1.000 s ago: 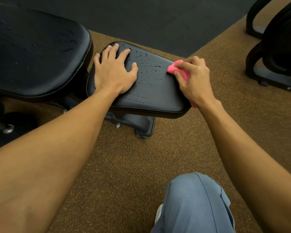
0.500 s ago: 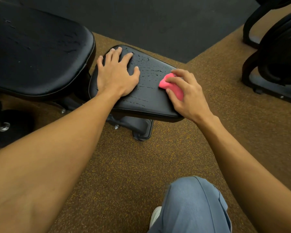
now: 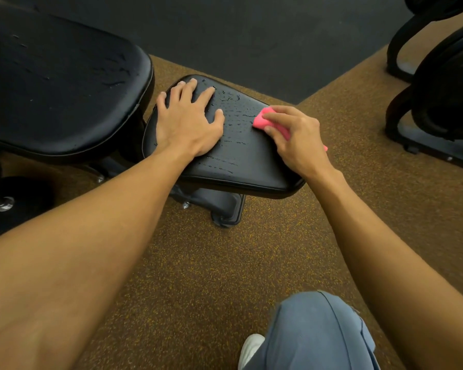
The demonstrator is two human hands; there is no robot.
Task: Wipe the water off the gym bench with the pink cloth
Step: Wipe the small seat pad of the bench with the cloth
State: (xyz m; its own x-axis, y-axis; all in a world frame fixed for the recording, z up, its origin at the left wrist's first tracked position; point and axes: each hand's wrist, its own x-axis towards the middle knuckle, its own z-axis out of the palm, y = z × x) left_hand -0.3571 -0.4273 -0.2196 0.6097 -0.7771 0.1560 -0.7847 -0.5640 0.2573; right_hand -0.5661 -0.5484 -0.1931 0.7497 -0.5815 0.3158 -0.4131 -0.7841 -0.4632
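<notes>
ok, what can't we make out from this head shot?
Head view only.
- Pink cloth: mostly buried in the grip of the right hand; size unclear.
- Seat pad under the left hand: palm covers it; wet or dry unknown.
- Back pad: cut off by the left and top edges.
- Dark equipment: cropped by the frame edge, too dark to identify.

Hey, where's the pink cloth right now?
In the head view the pink cloth is on the right side of the small bench pad, gripped by the right hand, across the wet patch from the left hand.
</notes>
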